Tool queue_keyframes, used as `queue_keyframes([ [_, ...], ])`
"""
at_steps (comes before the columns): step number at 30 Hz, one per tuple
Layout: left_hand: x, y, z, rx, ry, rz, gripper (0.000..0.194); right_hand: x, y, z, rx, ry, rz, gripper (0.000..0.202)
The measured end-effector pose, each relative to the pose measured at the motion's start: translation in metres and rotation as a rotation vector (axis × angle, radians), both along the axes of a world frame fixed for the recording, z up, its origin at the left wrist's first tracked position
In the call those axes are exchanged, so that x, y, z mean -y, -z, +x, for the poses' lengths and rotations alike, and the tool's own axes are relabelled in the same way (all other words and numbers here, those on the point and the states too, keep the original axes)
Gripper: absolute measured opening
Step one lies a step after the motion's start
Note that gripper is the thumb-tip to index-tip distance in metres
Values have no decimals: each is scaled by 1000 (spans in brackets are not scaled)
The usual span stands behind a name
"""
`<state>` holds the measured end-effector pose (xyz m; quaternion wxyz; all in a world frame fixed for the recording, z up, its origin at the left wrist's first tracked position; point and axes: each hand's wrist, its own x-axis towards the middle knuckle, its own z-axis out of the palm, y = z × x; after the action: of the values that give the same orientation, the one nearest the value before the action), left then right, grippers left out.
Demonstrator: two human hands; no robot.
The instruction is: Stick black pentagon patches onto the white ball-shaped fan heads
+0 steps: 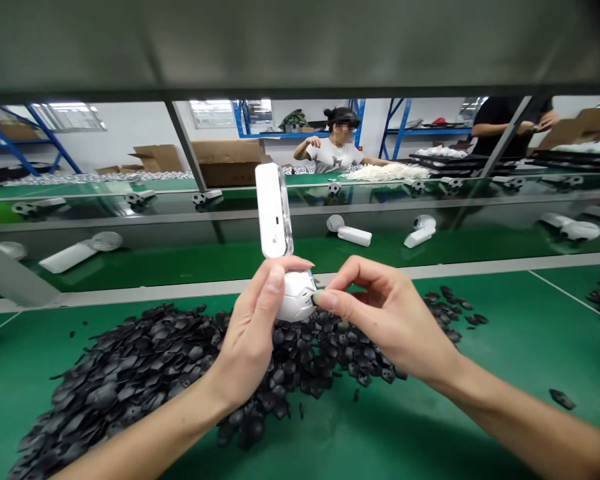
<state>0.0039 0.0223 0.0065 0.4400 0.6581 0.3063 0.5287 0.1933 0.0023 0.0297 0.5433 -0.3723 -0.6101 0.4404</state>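
My left hand (250, 337) is wrapped round a white plastic device (269, 207) with a long flat body pointing up and a ball-shaped head (295, 303) at its lower end. Slots and panel seams show on the head. At its right side, the thumb and forefinger of my right hand (397, 310) pinch a small black piece (315, 298) against the ball. The fingertips hide most of that piece. Below both hands spreads a big heap of black plastic panels (165, 373), many of them five- or six-sided.
White devices (355, 235) lie on the green conveyor belt (220, 257) beyond the rail. Finished-looking football-patterned ones (199, 199) sit on a farther line. One loose black panel (562, 399) lies at right. Across the line, a co-worker (337, 153) sits by a white pile; another person (510, 127) stands.
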Motion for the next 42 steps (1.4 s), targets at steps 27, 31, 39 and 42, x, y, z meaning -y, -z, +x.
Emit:
queue_keyframes([
  [27,8,-1,14,-118,-99,365,12,-6,11,2,-153,-490,-205,94],
  [31,5,0,14,-124,-102,411,14,-6,12,3,-146,-442,-168,91],
  [39,5,-1,13,-132,-78,351,14,-6,15,2,-156,-395,-176,87],
  [42,4,-2,12,-145,-77,338,13,-6,17,2,-150,-382,-173,86],
])
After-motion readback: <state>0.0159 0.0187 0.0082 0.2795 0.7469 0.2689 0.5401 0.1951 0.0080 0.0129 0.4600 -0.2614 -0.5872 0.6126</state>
